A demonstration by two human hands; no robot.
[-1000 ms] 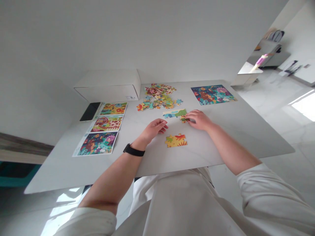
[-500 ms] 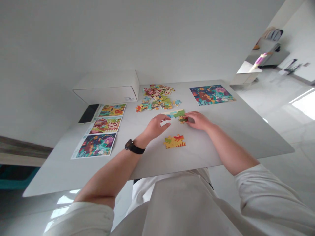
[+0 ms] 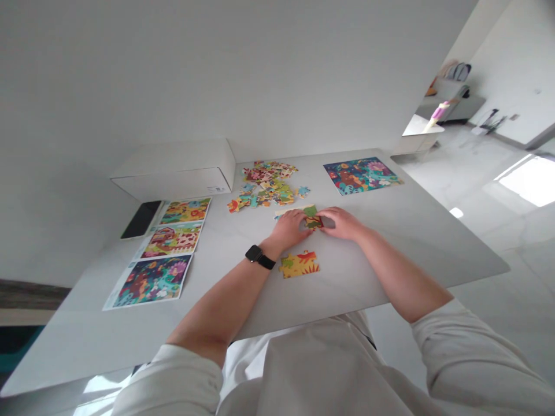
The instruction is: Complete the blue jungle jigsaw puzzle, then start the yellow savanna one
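Observation:
A puzzle piece (image 3: 313,222) in green, yellow and dark red lies at the lower right of a joined puzzle strip (image 3: 309,210). My right hand (image 3: 342,223) pinches it from the right side. From the left, my left hand (image 3: 289,230), with a black watch on the wrist, presses curled fingers against the same piece and covers part of the strip. Closer to my body lies a joined yellow puzzle section (image 3: 299,264) with red and orange shapes. Loose puzzle pieces (image 3: 269,188) are heaped beyond my hands.
Three picture sheets (image 3: 171,238) lie in a column at the left, beside a black phone (image 3: 141,220). A white box (image 3: 173,170) stands against the wall. At the back right lies a dark, colourful puzzle picture (image 3: 363,175). The white table (image 3: 437,248) has a rounded right corner.
My left hand has moved right, from hovering with fingers apart to closing against the piece. My right hand keeps its hold on it. The camera view has shifted slightly.

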